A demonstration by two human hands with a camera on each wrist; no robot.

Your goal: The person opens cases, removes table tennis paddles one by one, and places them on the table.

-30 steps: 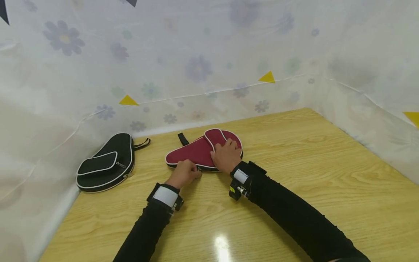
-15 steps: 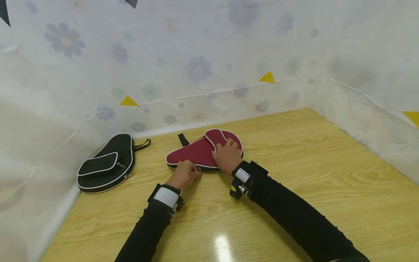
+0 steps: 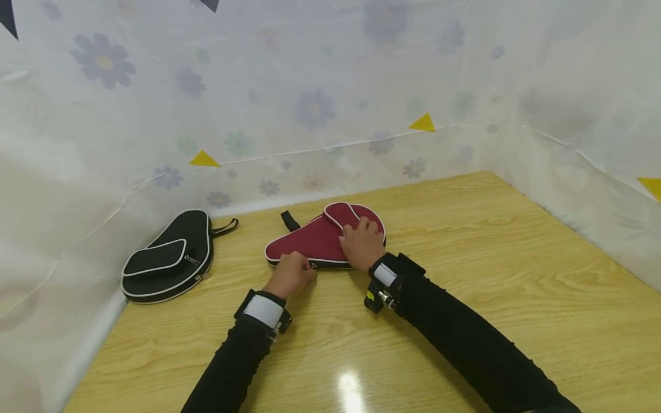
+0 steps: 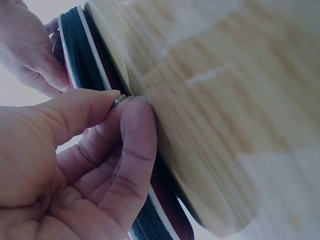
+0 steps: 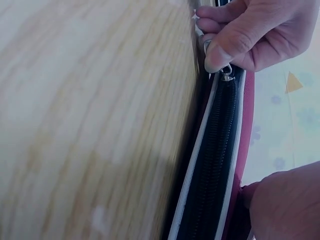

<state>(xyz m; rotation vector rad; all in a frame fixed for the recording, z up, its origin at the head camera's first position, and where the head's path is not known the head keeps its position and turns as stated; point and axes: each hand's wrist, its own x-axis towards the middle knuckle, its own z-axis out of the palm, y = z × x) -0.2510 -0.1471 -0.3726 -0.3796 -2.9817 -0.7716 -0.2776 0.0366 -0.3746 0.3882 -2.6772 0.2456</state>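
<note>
Two hands work the red paddle case (image 3: 315, 241), lying mid-table left of centre. Left hand (image 3: 290, 274) pinches the zipper pull (image 5: 226, 75) at its near edge; right hand (image 3: 363, 245) presses flat, fingers spread. Likely soft, light, prone to sliding: best steadied from above.

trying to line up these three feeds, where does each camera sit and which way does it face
Head: worn on the head, looks forward and down at the wooden table; both black sleeves show, left hand and right hand on the red case, black case further left.
Left wrist: at the left wrist, looks along the fingers pinching the zipper pull.
Right wrist: at the right wrist, low over the table, looks along the zipper towards the left hand; part of the right hand shows bottom right.
Shared: both wrist views show the red case's zipper, the pull and both hands.
</note>
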